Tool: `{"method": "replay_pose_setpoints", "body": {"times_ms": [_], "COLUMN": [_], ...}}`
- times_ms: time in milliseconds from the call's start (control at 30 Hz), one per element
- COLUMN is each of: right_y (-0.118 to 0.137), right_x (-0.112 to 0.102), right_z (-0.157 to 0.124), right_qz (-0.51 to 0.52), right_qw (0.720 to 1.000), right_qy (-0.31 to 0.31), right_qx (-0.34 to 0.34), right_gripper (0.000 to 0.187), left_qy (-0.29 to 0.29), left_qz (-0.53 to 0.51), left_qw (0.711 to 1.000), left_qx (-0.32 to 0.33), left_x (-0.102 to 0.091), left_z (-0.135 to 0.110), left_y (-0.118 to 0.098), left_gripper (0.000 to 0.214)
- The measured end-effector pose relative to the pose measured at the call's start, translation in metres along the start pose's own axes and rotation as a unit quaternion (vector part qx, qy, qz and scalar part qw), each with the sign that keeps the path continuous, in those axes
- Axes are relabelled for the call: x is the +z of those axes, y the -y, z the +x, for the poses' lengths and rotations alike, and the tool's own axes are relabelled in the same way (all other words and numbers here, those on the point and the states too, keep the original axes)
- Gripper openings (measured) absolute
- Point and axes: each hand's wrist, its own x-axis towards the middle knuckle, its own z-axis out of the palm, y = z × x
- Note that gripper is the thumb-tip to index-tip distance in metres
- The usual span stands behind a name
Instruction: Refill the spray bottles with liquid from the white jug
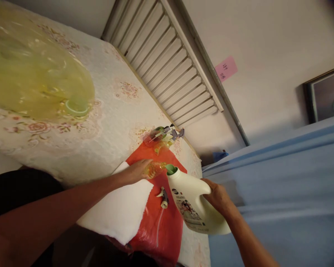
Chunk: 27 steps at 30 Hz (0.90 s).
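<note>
My right hand (217,195) grips the handle of a large white detergent jug (193,204), tilted so its green spout sits against a small clear orange bottle (155,169). My left hand (137,170) is wrapped round that small bottle, holding it over a red plastic bag (158,222). A loose spray trigger head with its tube (163,198) lies on the red bag just below the bottle.
Two more spray bottles (161,138) lie at the far end of the red bag. A white cloth (119,211) lies beside it on the floral-covered table (114,111). A big yellow plastic bottle (36,74) looms close at the upper left. A blue surface (289,193) is on the right.
</note>
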Motion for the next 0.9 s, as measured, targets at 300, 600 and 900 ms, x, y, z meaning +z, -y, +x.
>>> {"method": "replay_pose_setpoints", "body": {"times_ms": [300, 600, 900], "right_y": [0.0003, 0.0029, 0.0046], "right_x": [-0.0011, -0.0025, -0.0036], "right_z": [0.0008, 0.0002, -0.0001], "right_qz": [-0.005, -0.015, -0.021], "right_qw": [1.000, 1.000, 1.000], "right_qy": [0.002, 0.000, 0.000], "right_qx": [0.006, 0.005, 0.002], "right_gripper": [0.045, 0.040, 0.046], "left_qy": [-0.010, -0.003, -0.001], "left_qz": [-0.015, -0.010, 0.005], "left_qw": [1.000, 1.000, 1.000], "left_qx": [-0.007, -0.003, -0.009], "left_x": [0.0006, 0.0002, 0.0005], "left_z": [0.0009, -0.0003, -0.0006], "left_y": [0.0020, 0.0029, 0.0031], "left_gripper": [0.056, 0.058, 0.053]}}
